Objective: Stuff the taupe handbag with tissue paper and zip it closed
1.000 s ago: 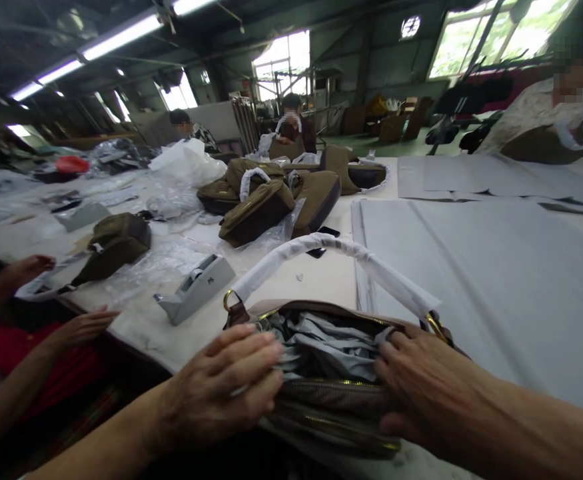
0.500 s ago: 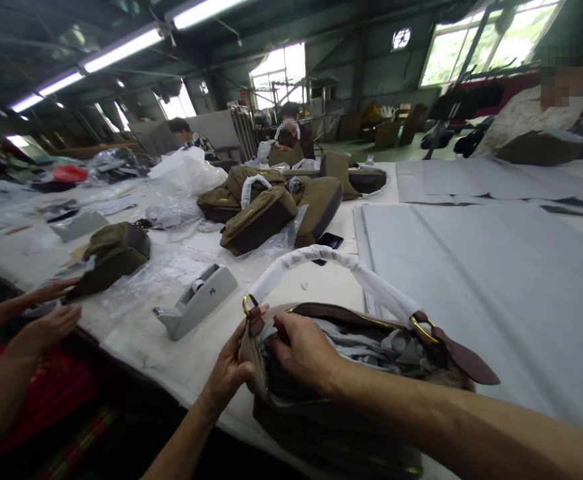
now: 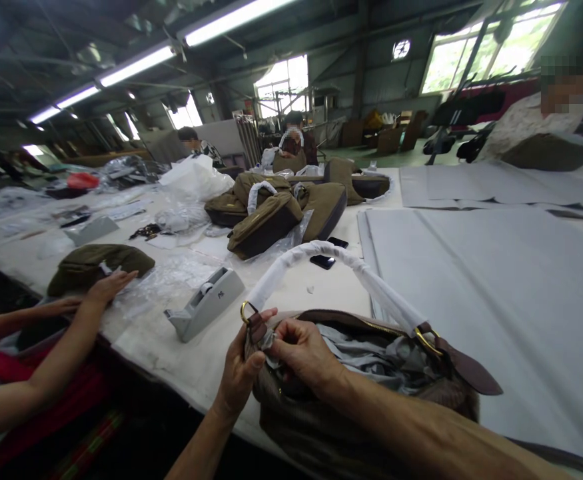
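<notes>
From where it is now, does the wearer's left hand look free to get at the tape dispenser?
Probably yes. The left hand grips the bag end, and the tape dispenser stands just beyond on bare table, with nothing between; it would have to let go first.

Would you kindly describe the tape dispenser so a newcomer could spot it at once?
On the long white table, look just left of the brown handbag both hands grip. The tape dispenser sits there: a grey plastic wedge, hard-edged unlike the soft olive bags and clear wrappers around it.
</notes>
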A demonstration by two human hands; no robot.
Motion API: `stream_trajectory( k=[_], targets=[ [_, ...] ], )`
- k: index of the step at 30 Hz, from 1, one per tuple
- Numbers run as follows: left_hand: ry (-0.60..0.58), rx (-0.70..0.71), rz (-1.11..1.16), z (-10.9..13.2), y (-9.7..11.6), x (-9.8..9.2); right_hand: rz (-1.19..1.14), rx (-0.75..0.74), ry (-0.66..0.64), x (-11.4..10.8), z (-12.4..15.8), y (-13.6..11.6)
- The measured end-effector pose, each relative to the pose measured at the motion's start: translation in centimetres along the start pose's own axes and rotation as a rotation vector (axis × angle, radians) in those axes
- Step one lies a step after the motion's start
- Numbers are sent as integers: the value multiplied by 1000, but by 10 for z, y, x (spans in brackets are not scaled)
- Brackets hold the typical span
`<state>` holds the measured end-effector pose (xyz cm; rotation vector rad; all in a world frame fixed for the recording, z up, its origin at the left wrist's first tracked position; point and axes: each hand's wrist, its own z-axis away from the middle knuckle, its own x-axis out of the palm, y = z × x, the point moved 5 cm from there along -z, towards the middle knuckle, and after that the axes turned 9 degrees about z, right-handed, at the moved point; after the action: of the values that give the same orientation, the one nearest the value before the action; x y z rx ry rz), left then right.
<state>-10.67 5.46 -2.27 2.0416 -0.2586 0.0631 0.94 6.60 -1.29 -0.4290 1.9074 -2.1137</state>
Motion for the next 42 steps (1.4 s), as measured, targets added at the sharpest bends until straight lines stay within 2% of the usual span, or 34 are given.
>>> stream_trajectory(
  k=[2, 4, 6, 8, 12, 15, 18, 20, 23, 25, 27, 29, 32, 36, 38, 39, 41, 42],
  targets=[
    [-42, -57, 12, 0, 3, 2, 50, -47, 25, -1, 3, 0],
    [-42, -80, 44, 0, 6, 2, 214, -109, 99, -5, 7, 0],
    [-46, -45, 34, 1, 9, 5, 382, -147, 144, -6, 10, 0],
    [-105, 25, -95, 0, 15, 11, 456, -144, 130, -4, 9, 3],
    [-222, 121, -384, -8, 25, 21, 414, -129, 80, -4, 2, 4],
    [-238, 143, -352, -13, 29, 19, 245, -95, 19, -6, -2, -3],
    [-192, 98, -258, -12, 25, 7, 0, -43, -55, -7, -4, -13],
    [-179, 33, -215, -9, 17, 0, -75, -22, -113, -6, -5, -16],
    [-81, -52, -179, -1, 2, -11, -4, -55, -189, -3, -3, -13],
    [25, -65, -164, 4, -4, -17, 156, -158, -137, -5, 1, -12],
    [73, -43, -141, 10, -5, -18, 334, -232, -8, -11, 6, -11],
    [59, -21, -116, 13, -2, -13, 472, -218, 69, -13, 8, -9],
    [43, 11, -101, 16, 2, -4, 476, -164, 37, -3, 2, -4],
    [82, 109, -82, 18, 7, -1, 282, -70, -75, 11, -4, -5],
    [114, 96, -100, 22, 6, -7, 344, -113, -157, 8, 6, -19],
    [149, 104, -122, 24, 9, -12, 437, -167, -159, 0, 15, -30],
    [216, 234, -244, 31, 27, -20, 708, -291, -84, -22, 37, -56],
    [177, 351, -365, 33, 41, -18, 875, -328, -40, -35, 49, -68]
  ],
)
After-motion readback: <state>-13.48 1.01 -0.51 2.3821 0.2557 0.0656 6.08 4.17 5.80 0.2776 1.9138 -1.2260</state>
